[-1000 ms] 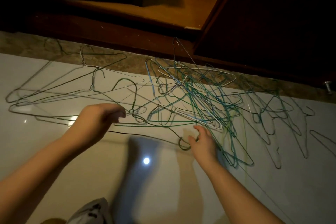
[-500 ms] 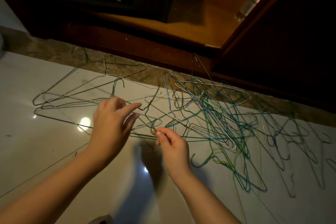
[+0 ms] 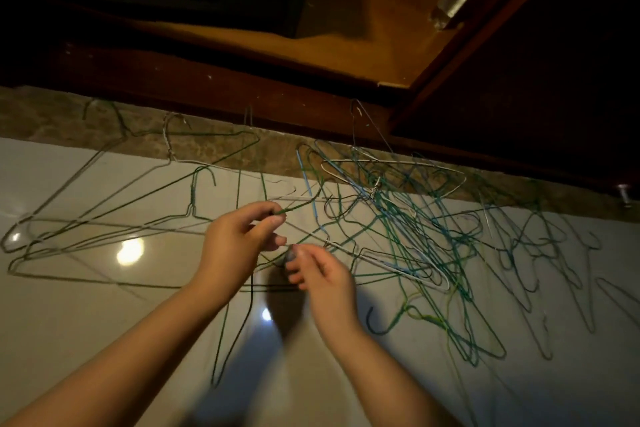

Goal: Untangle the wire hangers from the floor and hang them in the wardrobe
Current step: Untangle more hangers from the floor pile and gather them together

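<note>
Dozens of wire hangers (image 3: 398, 229) lie knotted together on the pale floor tile (image 3: 86, 340), pushed up against the dark base of the wardrobe (image 3: 242, 87). A looser group of hangers (image 3: 191, 199) lies spread flat to the left of the knot. My left hand (image 3: 239, 246) pinches a dark green hanger (image 3: 222, 333) between thumb and forefinger, and its wire is raised off the tile and trails down toward me. My right hand (image 3: 325, 277) is just beside the left, fingers bunched at their tips. Blur keeps me from telling whether they grip any wire.
</note>
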A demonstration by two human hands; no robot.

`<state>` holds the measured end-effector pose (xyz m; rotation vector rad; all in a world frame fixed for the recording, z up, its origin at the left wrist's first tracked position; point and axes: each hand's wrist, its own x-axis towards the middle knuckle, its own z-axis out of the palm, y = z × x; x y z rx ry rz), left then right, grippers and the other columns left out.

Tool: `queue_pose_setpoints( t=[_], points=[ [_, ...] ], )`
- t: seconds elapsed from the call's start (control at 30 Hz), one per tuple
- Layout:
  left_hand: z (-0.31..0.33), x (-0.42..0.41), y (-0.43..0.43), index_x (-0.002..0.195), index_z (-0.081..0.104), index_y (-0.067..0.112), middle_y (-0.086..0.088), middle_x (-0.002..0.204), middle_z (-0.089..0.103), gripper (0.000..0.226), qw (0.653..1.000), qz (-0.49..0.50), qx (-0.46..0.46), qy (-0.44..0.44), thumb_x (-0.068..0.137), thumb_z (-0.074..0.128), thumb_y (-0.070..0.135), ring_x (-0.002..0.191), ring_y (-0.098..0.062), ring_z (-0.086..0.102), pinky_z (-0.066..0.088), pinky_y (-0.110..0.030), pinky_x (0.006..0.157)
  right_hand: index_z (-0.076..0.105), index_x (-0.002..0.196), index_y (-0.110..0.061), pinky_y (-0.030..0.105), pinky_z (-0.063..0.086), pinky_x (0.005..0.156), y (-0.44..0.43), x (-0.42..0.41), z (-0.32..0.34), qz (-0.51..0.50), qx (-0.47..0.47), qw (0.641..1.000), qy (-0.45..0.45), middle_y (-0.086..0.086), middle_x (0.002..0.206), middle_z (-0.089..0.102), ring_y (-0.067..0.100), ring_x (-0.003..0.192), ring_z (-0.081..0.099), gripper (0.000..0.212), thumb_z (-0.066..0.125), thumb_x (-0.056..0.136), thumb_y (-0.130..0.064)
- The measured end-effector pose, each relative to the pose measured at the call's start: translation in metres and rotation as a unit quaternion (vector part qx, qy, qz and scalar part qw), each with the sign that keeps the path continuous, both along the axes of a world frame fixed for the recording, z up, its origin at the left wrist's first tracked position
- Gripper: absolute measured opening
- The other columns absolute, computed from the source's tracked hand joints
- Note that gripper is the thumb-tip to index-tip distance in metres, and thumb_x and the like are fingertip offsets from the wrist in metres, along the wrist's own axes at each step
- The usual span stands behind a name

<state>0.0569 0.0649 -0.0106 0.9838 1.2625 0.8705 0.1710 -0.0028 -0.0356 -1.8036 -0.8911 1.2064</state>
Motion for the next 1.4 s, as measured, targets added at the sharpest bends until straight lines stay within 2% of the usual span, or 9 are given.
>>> queue_pose_setpoints(
  t=[0.2, 0.37, 0.6, 0.73, 0.93, 1.0, 1.1, 1.3, 1.4],
  points=[
    [-0.007, 0.022, 0.016, 0.085, 0.066, 0.006, -0.015, 0.081, 0.059, 0.010, 1.000, -0.022, -0.009, 0.017, 0.084, 0.059, -0.002, 0.049, -0.007, 0.060, 0.054, -0.017, 0.054, 0.064, 0.111, -0.020, 0.030, 0.049, 0.079, 0.017, 0.093, -0.035, 0.031, -0.063, 0.975, -0.213, 0.000, 0.100, 0.066, 0.017, 0.090, 0.060, 0.022, 0.050, 0.095, -0.021],
    [-0.006, 0.022, 0.009, 0.077, 0.065, 0.007, -0.014, 0.074, 0.057, 0.014, 0.997, -0.056, -0.004, 0.045, 0.083, 0.058, -0.003, 0.049, -0.009, 0.059, 0.053, -0.018, 0.053, 0.043, 0.136, -0.024, 0.032, 0.036, 0.099, 0.018, 0.152, -0.071, 0.181, -0.162, 0.864, -0.442, 0.002, 0.136, 0.049, 0.024, 0.122, 0.042, 0.044, 0.042, 0.093, -0.013],
    [0.025, 0.001, -0.019, 0.081, 0.064, 0.002, -0.014, 0.073, 0.058, 0.012, 0.995, -0.033, 0.008, 0.092, 0.086, 0.053, -0.001, 0.054, -0.011, 0.060, 0.053, -0.017, 0.056, 0.060, 0.112, -0.029, 0.030, 0.031, 0.088, 0.023, 0.155, -0.062, 0.273, -0.132, 0.830, -0.469, -0.002, 0.108, 0.065, 0.021, 0.103, 0.053, 0.028, 0.036, 0.098, -0.025],
    [0.032, 0.001, -0.030, 0.081, 0.064, 0.002, -0.015, 0.073, 0.058, 0.013, 0.994, -0.027, 0.011, 0.107, 0.086, 0.053, -0.002, 0.054, -0.008, 0.060, 0.052, -0.016, 0.054, 0.060, 0.097, -0.024, 0.027, 0.039, 0.071, 0.017, 0.154, -0.058, 0.298, -0.133, 0.860, -0.392, 0.000, 0.088, 0.057, 0.021, 0.088, 0.054, 0.019, 0.042, 0.096, -0.030],
    [0.035, 0.003, -0.039, 0.083, 0.063, 0.004, -0.012, 0.072, 0.058, 0.013, 0.996, -0.013, 0.010, 0.090, 0.088, 0.051, -0.001, 0.051, -0.006, 0.059, 0.053, -0.017, 0.053, 0.048, 0.083, -0.023, 0.031, 0.044, 0.071, 0.015, 0.151, -0.050, 0.271, -0.126, 0.884, -0.359, 0.000, 0.089, 0.055, 0.022, 0.086, 0.054, 0.016, 0.043, 0.097, -0.028],
    [0.034, 0.002, -0.042, 0.083, 0.062, 0.004, -0.012, 0.071, 0.057, 0.012, 0.996, -0.013, 0.013, 0.089, 0.088, 0.052, -0.001, 0.050, -0.006, 0.059, 0.053, -0.017, 0.052, 0.053, 0.097, -0.025, 0.035, 0.048, 0.083, 0.007, 0.147, -0.051, 0.289, -0.128, 0.885, -0.342, 0.000, 0.103, 0.058, 0.022, 0.098, 0.055, 0.007, 0.047, 0.094, -0.028],
    [0.036, 0.002, -0.051, 0.083, 0.062, 0.007, -0.010, 0.071, 0.057, 0.013, 0.996, -0.015, 0.018, 0.088, 0.089, 0.052, 0.001, 0.051, -0.005, 0.059, 0.053, -0.017, 0.053, 0.049, 0.127, -0.022, 0.036, 0.041, 0.100, -0.013, 0.137, -0.058, 0.344, -0.159, 0.853, -0.359, 0.003, 0.129, 0.050, 0.026, 0.117, 0.048, 0.037, 0.055, 0.090, -0.026],
    [0.049, -0.011, -0.076, 0.082, 0.063, 0.010, -0.010, 0.072, 0.059, 0.015, 0.996, -0.016, 0.018, 0.086, 0.089, 0.052, 0.002, 0.053, -0.007, 0.060, 0.054, -0.022, 0.057, 0.064, 0.092, -0.022, 0.030, 0.045, 0.081, -0.054, 0.107, -0.064, 0.357, -0.206, 0.834, -0.366, 0.010, 0.107, 0.064, 0.030, 0.100, 0.060, 0.017, 0.048, 0.090, -0.019],
    [0.048, -0.021, -0.080, 0.084, 0.062, 0.009, -0.008, 0.071, 0.058, 0.013, 0.997, -0.001, 0.022, 0.075, 0.089, 0.052, 0.003, 0.053, -0.005, 0.059, 0.053, -0.018, 0.054, 0.062, 0.089, -0.021, 0.029, 0.044, 0.074, -0.063, 0.097, -0.063, 0.277, -0.151, 0.875, -0.368, 0.005, 0.098, 0.062, 0.028, 0.093, 0.061, 0.016, 0.046, 0.091, -0.024]
  ],
)
